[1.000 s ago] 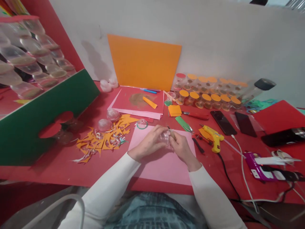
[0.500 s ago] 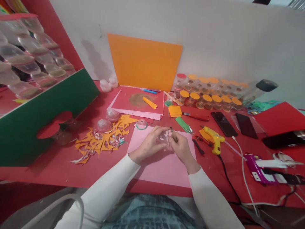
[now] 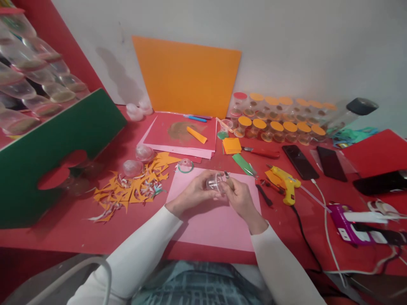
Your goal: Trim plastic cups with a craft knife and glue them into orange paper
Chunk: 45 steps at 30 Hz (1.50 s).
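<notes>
Over a pink paper sheet [image 3: 219, 224] my left hand [image 3: 193, 192] grips a small clear plastic cup [image 3: 213, 182], its mouth turned toward me. My right hand [image 3: 238, 198] is closed round a thin dark tool [image 3: 229, 179] whose tip rests at the cup's right side. Both hands meet above the sheet's upper half. White sleeves cover both forearms.
Orange paper scraps [image 3: 133, 188] and clear domes [image 3: 132, 167] lie left. A yellow glue gun [image 3: 284, 180], scissors [image 3: 251, 171], a red knife [image 3: 260, 151], two phones [image 3: 300, 156] and a purple power strip [image 3: 346, 218] lie right. Orange-lidded jars [image 3: 276, 125] and an orange board [image 3: 186, 76] stand behind.
The cup has turned in my left hand so its open mouth shows more. The view has shifted slightly to the right and down; both hands stay over the pink sheet.
</notes>
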### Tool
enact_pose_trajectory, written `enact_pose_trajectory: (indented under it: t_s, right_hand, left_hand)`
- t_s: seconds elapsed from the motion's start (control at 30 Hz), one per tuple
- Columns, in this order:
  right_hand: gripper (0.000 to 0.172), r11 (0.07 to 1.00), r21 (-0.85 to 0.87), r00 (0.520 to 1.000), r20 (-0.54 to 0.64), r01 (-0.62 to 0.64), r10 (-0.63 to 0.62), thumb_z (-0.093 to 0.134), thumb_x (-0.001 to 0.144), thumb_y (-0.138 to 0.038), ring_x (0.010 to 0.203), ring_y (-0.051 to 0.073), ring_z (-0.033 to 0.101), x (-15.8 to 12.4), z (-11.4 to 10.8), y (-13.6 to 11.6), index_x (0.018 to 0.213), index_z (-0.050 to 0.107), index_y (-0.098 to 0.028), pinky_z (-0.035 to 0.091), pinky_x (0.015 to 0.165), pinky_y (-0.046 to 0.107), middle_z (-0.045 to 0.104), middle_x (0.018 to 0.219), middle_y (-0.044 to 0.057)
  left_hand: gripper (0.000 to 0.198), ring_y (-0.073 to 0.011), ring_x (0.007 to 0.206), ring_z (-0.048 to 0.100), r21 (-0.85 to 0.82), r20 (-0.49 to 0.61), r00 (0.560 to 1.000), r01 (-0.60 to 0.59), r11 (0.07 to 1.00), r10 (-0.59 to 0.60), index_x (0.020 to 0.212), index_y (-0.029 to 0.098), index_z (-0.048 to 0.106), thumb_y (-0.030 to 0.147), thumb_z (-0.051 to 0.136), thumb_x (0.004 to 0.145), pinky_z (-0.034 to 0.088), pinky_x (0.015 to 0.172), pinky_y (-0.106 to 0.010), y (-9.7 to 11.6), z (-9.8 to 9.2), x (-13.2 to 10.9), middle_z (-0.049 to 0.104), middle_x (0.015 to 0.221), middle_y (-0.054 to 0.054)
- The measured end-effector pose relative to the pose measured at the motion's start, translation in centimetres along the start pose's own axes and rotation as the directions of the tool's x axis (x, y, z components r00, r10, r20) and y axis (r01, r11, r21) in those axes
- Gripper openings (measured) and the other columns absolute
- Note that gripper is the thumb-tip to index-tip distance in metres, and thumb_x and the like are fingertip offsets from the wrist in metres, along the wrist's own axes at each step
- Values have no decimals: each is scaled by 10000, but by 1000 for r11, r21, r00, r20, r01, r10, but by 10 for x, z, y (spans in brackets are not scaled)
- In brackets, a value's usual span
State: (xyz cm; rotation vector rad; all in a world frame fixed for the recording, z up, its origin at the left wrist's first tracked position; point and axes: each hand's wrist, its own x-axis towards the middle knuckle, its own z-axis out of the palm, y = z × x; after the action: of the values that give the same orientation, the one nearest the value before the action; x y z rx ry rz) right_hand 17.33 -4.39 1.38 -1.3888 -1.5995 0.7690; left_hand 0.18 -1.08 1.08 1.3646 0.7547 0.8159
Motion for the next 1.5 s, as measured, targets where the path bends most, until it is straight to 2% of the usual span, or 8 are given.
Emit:
enact_pose_trajectory:
  t_s: [0.2,0.33,0.5,0.63,0.83,1.0,1.2,1.5]
  right_hand:
    - [531,959,241,988,14,-153,154,528,847,-667,416,93,327,0,4,4,584,302,-264,302,374,221,350,485,-74]
    - [466,943,280,980,-33,-178,195,508,885,-637,409,90,346,-2,3,3,641,413,-251,317,382,219,384,500,-78]
    - [252,975,168,982,-100,-143,161,573,886,-463,481,112,470,-5,1,3,779,562,-235,398,459,235,547,612,-40]
    - [265,992,69,993,-56,-102,105,543,906,-337,798,195,663,-8,3,9,684,423,-255,499,647,269,630,735,12]
    - [256,969,-243,998,-44,-42,32,503,918,-280,611,152,524,-13,8,14,692,386,-250,352,573,270,540,672,-24]
    - [234,953,-302,996,-94,-25,-4,513,852,-264,535,138,396,-12,12,16,680,355,-255,290,536,275,427,610,-51]
    - [162,975,-180,987,-111,-134,115,522,766,-268,506,123,356,-9,12,16,675,389,-257,305,503,253,371,566,-76]
    - [185,913,307,960,5,-267,280,575,752,-305,438,81,323,-2,8,8,628,453,-242,272,409,217,380,523,-86]
  left_hand:
    - [570,-231,1009,668,44,-82,996,-17,999,20,1193,219,640,352,866,687,565,887,-385,1,1,-1,687,1173,-91]
    - [520,-213,959,660,95,-173,984,-21,995,38,1225,240,621,382,798,758,587,777,-348,-2,-2,0,659,1140,-82]
    - [509,-232,1039,639,163,-267,959,-50,985,93,1189,237,618,368,805,735,561,875,-381,-10,-6,4,661,1138,-76]
    - [515,-230,1009,646,160,-275,959,-28,987,72,1173,232,605,357,822,722,550,871,-381,-12,-1,5,669,1114,-72]
    - [511,-226,1004,644,214,-275,960,0,977,60,1140,220,591,288,836,696,539,879,-377,-8,5,1,660,1102,-67]
    - [515,-222,1004,642,151,-228,974,31,988,5,1114,218,582,244,843,672,531,881,-370,-5,3,1,651,1106,-61]
    - [593,-215,966,641,-2,-162,983,82,997,-81,1096,206,584,347,907,619,528,818,-328,-1,2,3,656,1098,-65]
    - [558,-150,825,624,-200,-102,986,111,974,-133,1019,201,544,278,915,610,496,714,-256,8,0,3,652,976,-9]
